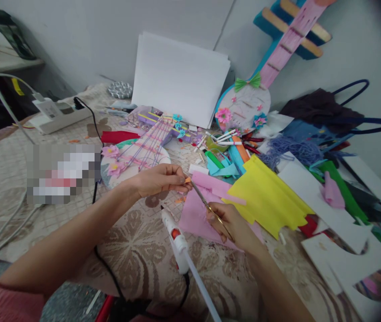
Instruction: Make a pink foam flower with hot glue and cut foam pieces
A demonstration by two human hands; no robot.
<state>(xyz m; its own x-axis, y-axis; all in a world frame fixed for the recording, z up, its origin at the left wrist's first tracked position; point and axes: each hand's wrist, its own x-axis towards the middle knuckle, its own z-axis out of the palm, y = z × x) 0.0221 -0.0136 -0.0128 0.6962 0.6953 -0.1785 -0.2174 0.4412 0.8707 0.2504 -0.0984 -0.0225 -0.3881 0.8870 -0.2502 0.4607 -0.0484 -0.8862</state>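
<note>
Between its thumb and fingers, my left hand (165, 181) pinches a small orange paper piece (187, 180). My right hand (227, 223) is closed around the gold handles of a pair of scissors (205, 201), whose blades point up-left and reach the orange piece. Under the scissors lies pink paper (193, 214), with yellow paper (271, 197) to its right. A white glue gun (175, 241) with a long glue stick in its back rests on the cloth below my hands. Just behind my left hand is a round paper instrument (143, 154) with strings and pink flowers.
A decorated long-necked instrument (244, 105) leans on the wall beside white boards (180, 80). Blue-purple yarn (291, 150), a bag (331, 134) and cut white card (341, 255) crowd the right. A power strip (59, 118) and black cable (95, 192) are on the left.
</note>
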